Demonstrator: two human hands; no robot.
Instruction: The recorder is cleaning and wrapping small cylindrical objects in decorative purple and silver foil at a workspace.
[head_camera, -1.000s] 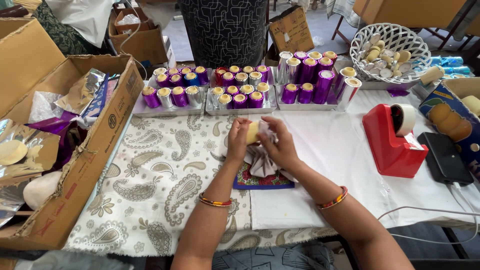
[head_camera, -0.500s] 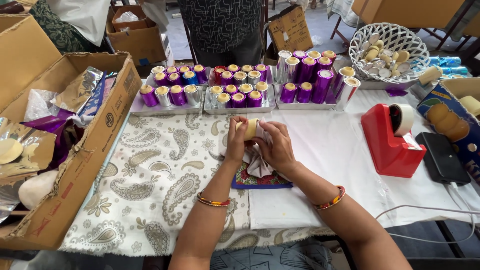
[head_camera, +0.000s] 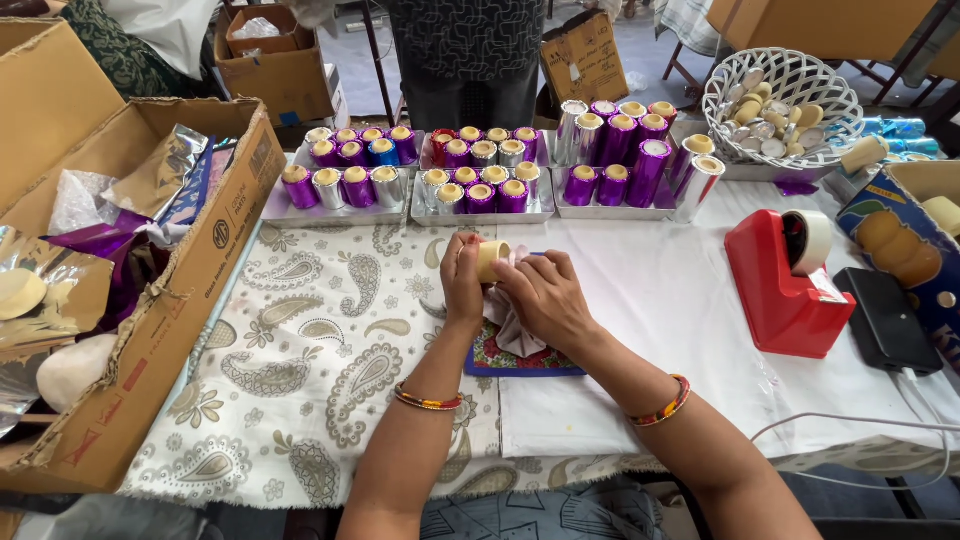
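Left hand (head_camera: 462, 283) and right hand (head_camera: 540, 297) pinched a cream cylindrical candle (head_camera: 491, 260) between them, fingers closed. Pale cloth (head_camera: 512, 333) lay beneath, on the worktop (head_camera: 640, 300).

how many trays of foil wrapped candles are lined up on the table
3. Left tray beside the cardboard box, middle tray beyond both hands, right tray near the white basket. More may sit out of view.
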